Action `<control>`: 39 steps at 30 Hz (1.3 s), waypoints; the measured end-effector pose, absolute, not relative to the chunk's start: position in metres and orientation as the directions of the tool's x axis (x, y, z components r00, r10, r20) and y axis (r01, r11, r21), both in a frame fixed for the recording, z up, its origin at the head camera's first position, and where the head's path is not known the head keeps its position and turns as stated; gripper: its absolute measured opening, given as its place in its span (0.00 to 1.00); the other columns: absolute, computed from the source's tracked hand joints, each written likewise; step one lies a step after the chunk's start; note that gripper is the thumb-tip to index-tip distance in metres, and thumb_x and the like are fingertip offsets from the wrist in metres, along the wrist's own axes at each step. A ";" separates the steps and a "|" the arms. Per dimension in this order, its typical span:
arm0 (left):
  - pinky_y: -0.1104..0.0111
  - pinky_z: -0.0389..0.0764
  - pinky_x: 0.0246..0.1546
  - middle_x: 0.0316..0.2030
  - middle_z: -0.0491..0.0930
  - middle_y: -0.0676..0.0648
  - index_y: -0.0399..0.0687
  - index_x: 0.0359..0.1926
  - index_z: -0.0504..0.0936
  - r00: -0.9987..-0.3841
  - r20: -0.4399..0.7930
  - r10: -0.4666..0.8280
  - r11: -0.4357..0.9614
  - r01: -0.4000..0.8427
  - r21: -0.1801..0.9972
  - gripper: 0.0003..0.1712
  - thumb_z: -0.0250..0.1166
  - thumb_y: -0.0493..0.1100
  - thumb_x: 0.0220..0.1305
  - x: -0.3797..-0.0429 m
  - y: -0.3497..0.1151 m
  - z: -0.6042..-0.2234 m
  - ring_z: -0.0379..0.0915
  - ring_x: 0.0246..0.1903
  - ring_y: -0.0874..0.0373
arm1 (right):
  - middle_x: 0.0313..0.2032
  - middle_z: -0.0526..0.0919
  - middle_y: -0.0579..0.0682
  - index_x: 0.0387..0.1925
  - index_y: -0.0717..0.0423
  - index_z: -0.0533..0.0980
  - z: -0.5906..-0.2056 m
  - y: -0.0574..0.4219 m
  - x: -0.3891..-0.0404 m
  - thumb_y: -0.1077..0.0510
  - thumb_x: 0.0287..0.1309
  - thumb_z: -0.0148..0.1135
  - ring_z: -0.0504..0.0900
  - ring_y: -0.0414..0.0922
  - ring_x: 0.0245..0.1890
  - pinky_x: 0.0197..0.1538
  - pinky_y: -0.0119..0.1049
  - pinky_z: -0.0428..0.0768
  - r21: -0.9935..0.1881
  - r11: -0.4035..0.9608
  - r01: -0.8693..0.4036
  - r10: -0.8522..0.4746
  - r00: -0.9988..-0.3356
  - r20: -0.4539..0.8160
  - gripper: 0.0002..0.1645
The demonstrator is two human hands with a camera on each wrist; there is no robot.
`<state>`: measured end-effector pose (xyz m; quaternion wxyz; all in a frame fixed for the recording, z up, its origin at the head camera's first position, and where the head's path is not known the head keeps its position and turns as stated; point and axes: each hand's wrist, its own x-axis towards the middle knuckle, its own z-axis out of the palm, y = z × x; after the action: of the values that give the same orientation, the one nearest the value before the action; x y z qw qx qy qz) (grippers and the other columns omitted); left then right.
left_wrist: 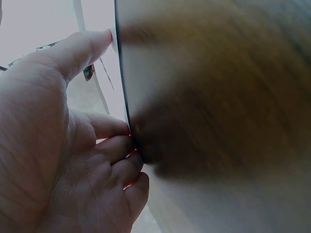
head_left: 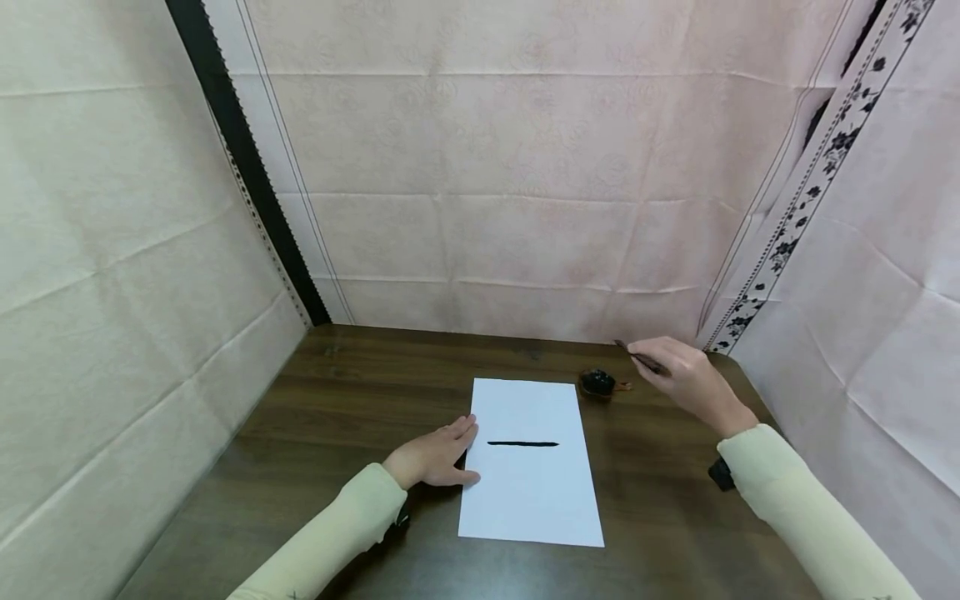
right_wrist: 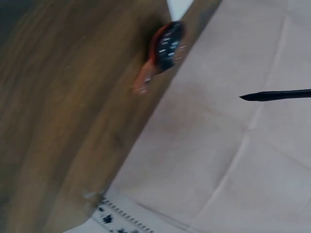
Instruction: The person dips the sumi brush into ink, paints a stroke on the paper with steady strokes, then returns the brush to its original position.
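My left hand (head_left: pixel 437 456) rests at the left edge of a white sheet of paper (head_left: pixel 531 500), its thumb and fingertips on the edge. A black horizontal stroke (head_left: pixel 522 443) runs across the middle of the sheet. In the left wrist view, the fingers of the left hand (left_wrist: pixel 73 126) lie along the paper's border. My right hand (head_left: pixel 686 379) grips a brush (head_left: pixel 651 363), raised beyond the paper's upper right. The brush's dark pointed tip (right_wrist: pixel 274 95) shows in the right wrist view. Close by that hand sits a small brown dish with black ink (head_left: pixel 597 382).
A brown wooden table (head_left: pixel 345 408) carries everything. Pale cloth walls stand on the left (head_left: pixel 112 250), at the back (head_left: pixel 525 208) and on the right (head_left: pixel 885 275). The right cloth has a dark floral border (head_left: pixel 783 246).
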<state>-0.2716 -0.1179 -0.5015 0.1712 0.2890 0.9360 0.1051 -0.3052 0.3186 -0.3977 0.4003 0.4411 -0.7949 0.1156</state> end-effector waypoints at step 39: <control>0.52 0.57 0.83 0.86 0.45 0.43 0.41 0.84 0.50 -0.766 -0.284 0.577 0.812 0.499 0.303 0.54 0.62 0.66 0.73 -0.274 -0.120 -0.500 0.42 0.86 0.49 | 0.46 0.92 0.54 0.44 0.62 0.87 -0.507 0.352 -0.314 0.72 0.35 0.81 0.91 0.48 0.44 0.45 0.41 0.90 0.409 0.514 -0.754 -0.845 -0.361 0.395 0.26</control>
<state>-0.2744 -0.1201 -0.5001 0.1844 0.2880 0.9338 0.1051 -0.3138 0.3522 -0.5074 0.2871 0.4869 -0.8212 -0.0787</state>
